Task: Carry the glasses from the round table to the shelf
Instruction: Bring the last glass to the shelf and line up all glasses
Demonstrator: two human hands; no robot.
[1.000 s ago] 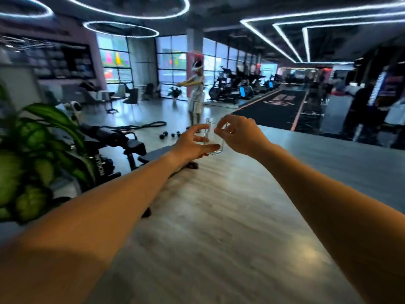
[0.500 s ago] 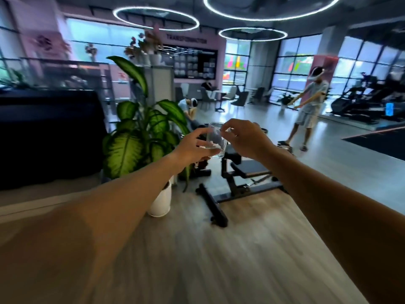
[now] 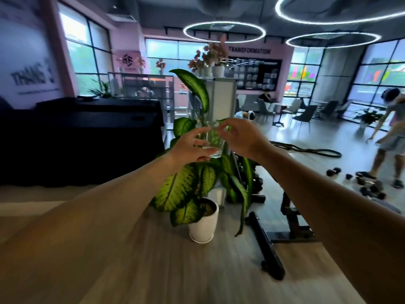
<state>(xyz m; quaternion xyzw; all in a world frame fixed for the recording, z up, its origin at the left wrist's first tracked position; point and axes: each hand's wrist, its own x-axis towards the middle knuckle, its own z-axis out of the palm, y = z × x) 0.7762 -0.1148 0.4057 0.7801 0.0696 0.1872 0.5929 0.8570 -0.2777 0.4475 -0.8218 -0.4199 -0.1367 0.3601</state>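
A clear drinking glass (image 3: 213,140) is held out in front of me at arm's length, upright, in mid-air. My left hand (image 3: 190,147) grips its lower left side and base. My right hand (image 3: 241,137) pinches its rim and upper right side with the fingertips. A glass-and-metal shelf unit (image 3: 151,88) stands in the background behind the black counter. The round table is out of view.
A large potted plant in a white pot (image 3: 203,222) stands on the wooden floor straight ahead. A black weight bench (image 3: 285,218) is to its right, a black counter (image 3: 81,137) to the left. A person (image 3: 392,137) stands at far right near dumbbells (image 3: 370,185).
The view has swung left: the plant and bench have shifted to the centre and right, and the standing person to the far right edge. Both hands keep the same hold on the glass.
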